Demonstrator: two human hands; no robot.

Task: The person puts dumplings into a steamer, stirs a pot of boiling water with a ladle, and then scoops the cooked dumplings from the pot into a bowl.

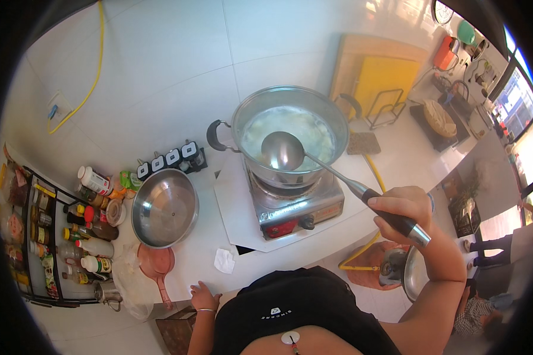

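Observation:
My right hand (410, 208) is closed around the dark handle of a metal ladle (283, 151). The ladle's rounded bowl is over the near side of a steel pot (247, 155), whose two handles are dark. Inside the pot is cloudy, whitish liquid (270, 122) with pale pieces in it; I cannot tell whether the ladle touches it. Beneath the pot stands a silver gas stove (302, 212) with a knob on its front. My left hand (205, 297) is at the counter's front edge, fingers apart and holding nothing, below a crumpled white tissue (224, 260).
An empty steel basin (166, 208) and a pinkish plastic scoop (156, 263) lie to the left, beside jars and a black rack (56, 231). A yellow hose (375, 171) runs from the stove side down to a gas cylinder (367, 269). Cutting boards (386, 86) lean behind the pot.

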